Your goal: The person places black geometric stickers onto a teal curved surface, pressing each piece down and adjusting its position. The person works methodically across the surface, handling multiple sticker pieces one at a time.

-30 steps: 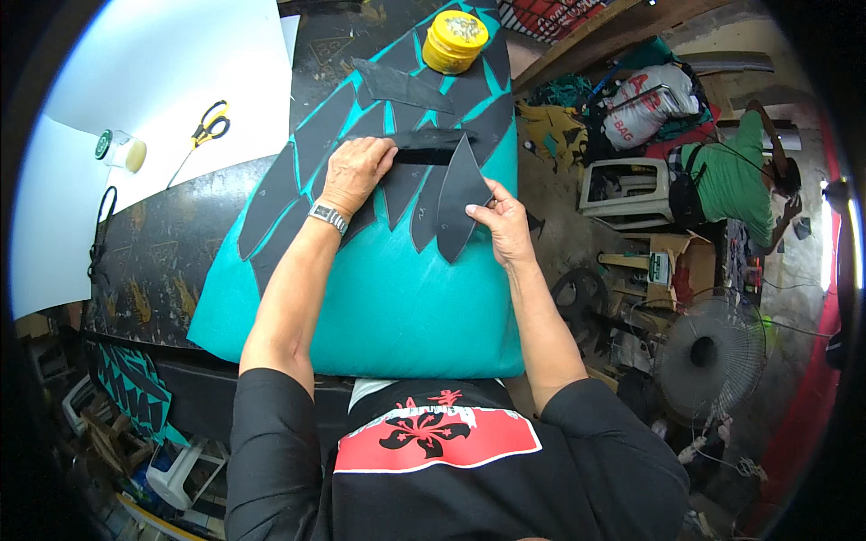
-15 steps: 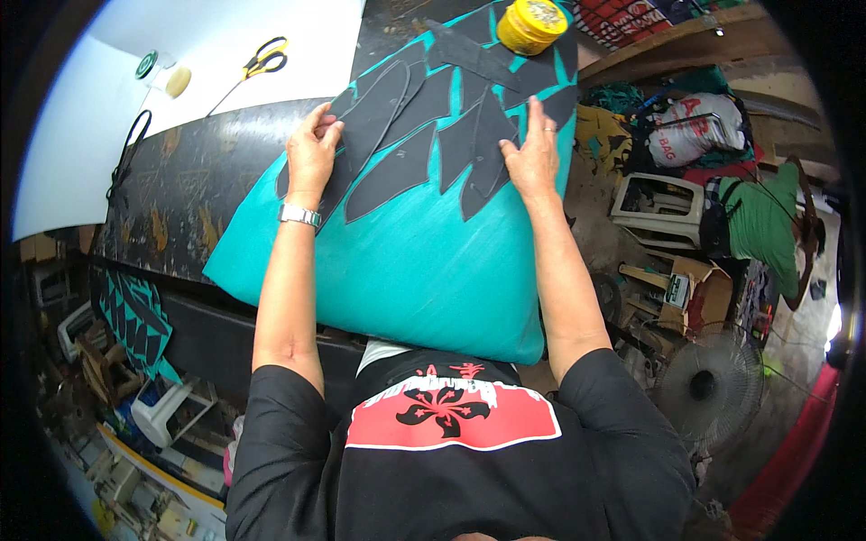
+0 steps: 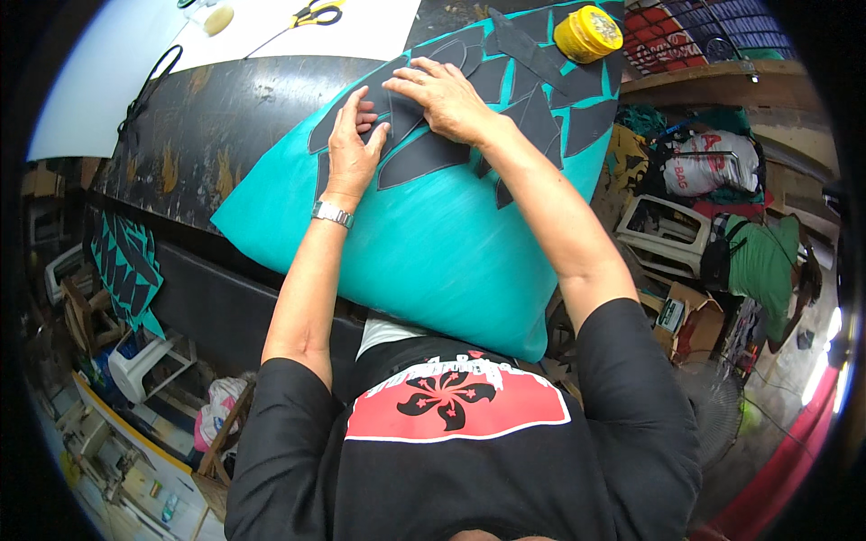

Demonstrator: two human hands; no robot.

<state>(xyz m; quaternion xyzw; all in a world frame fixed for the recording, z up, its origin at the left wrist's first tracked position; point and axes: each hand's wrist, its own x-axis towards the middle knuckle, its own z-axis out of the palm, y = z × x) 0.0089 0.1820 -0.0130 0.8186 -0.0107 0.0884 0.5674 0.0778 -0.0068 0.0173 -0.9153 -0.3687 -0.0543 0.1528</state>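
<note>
A large teal sheet (image 3: 442, 270), which looks like foam, lies on the dark table with its near edge against my lap. Pointed, leaf-shaped black pieces (image 3: 426, 160) cover its far part, teal showing between them. My right hand (image 3: 444, 101) reaches across to the left, fingers stretched out over the black shapes. Close by on the left, my left hand (image 3: 355, 149) has its fingers loosely bent and its thumb apart, at the edge of a black piece. Neither hand grips anything that I can see. A yellow tub (image 3: 588, 34) stands on the sheet's far right corner.
Yellow-and-black scissors (image 3: 316, 13) lie on a white sheet beyond the dark table (image 3: 225, 108). A black strap (image 3: 149, 90) hangs near its left end. To the right are a plastic stool (image 3: 665, 225), a stuffed sack (image 3: 708, 162), a fan (image 3: 713, 406) and a person in green (image 3: 762, 270).
My right hand has moved left from the sheet's right side to beside my left hand. My left hand stays over the left black pieces. The view has shifted slightly.
</note>
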